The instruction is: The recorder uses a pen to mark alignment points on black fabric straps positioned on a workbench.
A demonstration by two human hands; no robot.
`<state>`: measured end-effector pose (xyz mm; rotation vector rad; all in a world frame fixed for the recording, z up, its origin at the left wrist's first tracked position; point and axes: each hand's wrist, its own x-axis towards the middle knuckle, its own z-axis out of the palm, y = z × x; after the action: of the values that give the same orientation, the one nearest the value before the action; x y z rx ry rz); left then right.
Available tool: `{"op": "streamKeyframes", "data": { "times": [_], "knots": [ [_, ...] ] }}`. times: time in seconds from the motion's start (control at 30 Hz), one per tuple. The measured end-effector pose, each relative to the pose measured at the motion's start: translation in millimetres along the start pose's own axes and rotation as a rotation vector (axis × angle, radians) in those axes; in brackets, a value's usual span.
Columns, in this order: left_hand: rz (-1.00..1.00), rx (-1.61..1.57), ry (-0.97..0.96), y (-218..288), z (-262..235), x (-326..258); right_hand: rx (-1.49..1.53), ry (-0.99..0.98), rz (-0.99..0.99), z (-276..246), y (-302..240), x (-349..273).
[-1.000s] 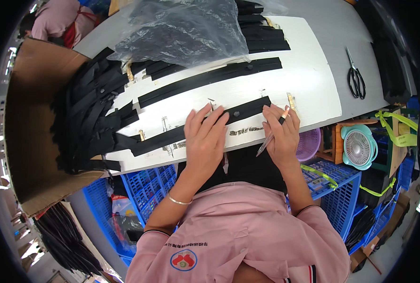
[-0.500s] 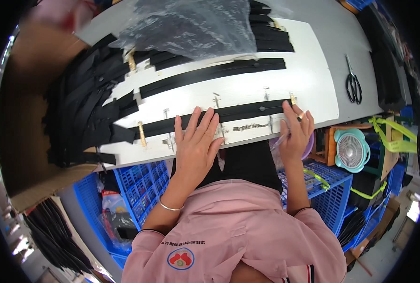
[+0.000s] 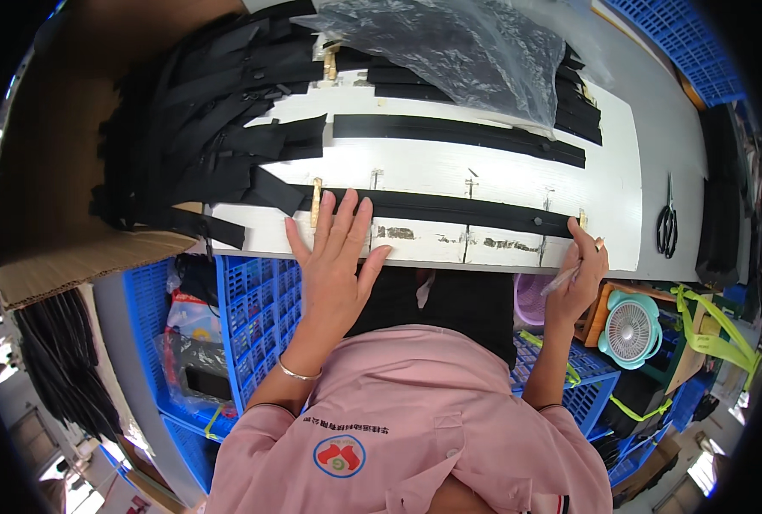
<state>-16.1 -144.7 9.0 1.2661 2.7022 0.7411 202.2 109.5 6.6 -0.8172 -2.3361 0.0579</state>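
A long black zipper strip (image 3: pixel 449 211) lies along the near edge of the white marked board (image 3: pixel 415 176), with a small dark slider near its right end. My left hand (image 3: pixel 334 265) rests on its left part, palm down, fingers spread. At the right end, the index fingertip of my right hand (image 3: pixel 576 278) touches the strip beside a tan tape mark. Tucked in that hand is a thin translucent item (image 3: pixel 561 280), whose kind I cannot make out. Farther back, a second black strip (image 3: pixel 458 137) lies across the board.
Loose black strips (image 3: pixel 201 128) pile from a cardboard box (image 3: pixel 56 257) onto the board's left. A clear plastic bag (image 3: pixel 458 51) covers more strips behind. Scissors (image 3: pixel 668 223) lie on the right. Below the table are blue crates (image 3: pixel 257 321) and a turquoise fan (image 3: pixel 631 330).
The view has shifted, so the board sits differently in it. My left hand has slid toward the strip's left end; my right hand stays at the right end.
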Motion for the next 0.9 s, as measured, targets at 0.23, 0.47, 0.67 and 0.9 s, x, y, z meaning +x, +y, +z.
{"op": "streamKeyframes", "data": {
  "times": [0.23, 0.47, 0.67, 0.9],
  "knots": [
    [0.011, -0.029, 0.088, -6, 7, -2, 0.879, -0.300, 0.294, 19, -91, 41],
    [0.013, -0.055, 0.124, -6, 10, -3, 1.215, -0.530, 0.376, 65, -160, 60],
    [0.020, -0.093, 0.198, -8, 13, -4, 0.981, -0.569, 0.331, 82, -168, 52],
    [0.023, -0.121, 0.211, -10, 13, -5, 0.924, -0.568, 0.253, 87, -166, 51]
  ]
}}
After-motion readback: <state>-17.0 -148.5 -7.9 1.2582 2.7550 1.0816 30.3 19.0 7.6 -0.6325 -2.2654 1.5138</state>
